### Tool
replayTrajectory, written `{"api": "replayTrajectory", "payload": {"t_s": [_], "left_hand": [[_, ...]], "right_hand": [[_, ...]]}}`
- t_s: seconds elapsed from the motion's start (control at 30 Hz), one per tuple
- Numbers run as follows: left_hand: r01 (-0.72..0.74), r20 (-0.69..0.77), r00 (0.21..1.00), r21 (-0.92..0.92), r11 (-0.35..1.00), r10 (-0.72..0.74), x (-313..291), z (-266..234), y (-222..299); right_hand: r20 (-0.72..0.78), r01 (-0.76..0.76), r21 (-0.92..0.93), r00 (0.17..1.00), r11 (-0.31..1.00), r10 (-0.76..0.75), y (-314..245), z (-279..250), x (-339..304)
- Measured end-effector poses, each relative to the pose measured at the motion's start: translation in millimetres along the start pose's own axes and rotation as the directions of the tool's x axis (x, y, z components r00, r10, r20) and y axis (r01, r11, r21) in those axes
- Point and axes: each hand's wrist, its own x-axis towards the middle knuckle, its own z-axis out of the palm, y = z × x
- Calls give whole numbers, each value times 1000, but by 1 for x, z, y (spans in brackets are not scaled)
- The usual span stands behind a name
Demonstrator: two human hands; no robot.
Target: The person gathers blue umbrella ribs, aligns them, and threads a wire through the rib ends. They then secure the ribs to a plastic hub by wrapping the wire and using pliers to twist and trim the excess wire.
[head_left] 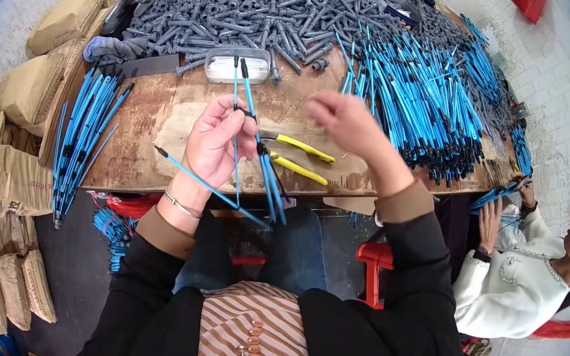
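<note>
Brown wooden tabletop (134, 118): worn along its near edge; anything nudged across that edge could drop.
Grey plastic tube heap (251, 1): piled loosely along the back, so a knock at its front might send pieces rolling forward.
Bright blue rod stack with black tips (425, 96): lies at right, its near ends close to the edge; a careless elbow could drag some off.
Smaller blue-and-black rod bundle (86, 130): sits at left with its lower end overhanging, so a bump there could tip it.
Thin blue rods with black ends (274, 180): held up before the person, lower ends dangling past the edge; one slants across the wrist and may snag.
Left hand (216, 144): pinches the rods between thumb and fingers; a loosened pinch could let them fan out or slip.
Right hand (341, 124): raised, fingers curled, blurred; whether it grips anything cannot be told.
Yellow-handled pliers (305, 148): lie behind the rods, where a dangling end could catch.
Clear rounded tray (251, 83): a low sweep could spill its white contents.
Small black joint (262, 149): may twist if the rods are pulled unevenly.
</note>
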Motion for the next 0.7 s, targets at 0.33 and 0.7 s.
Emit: {"api": "replayTrajectory", "payload": {"t_s": [0.33, 0.7], "left_hand": [[407, 480, 849, -323, 854, -223, 11, -42, -3], [215, 63, 977, -329, 919, -206, 15, -36, -10]], "right_hand": [[-337, -343, -767, 934, 543, 115, 122, 3, 115], [-225, 196, 118, 960, 974, -166, -36, -66, 57]]}}
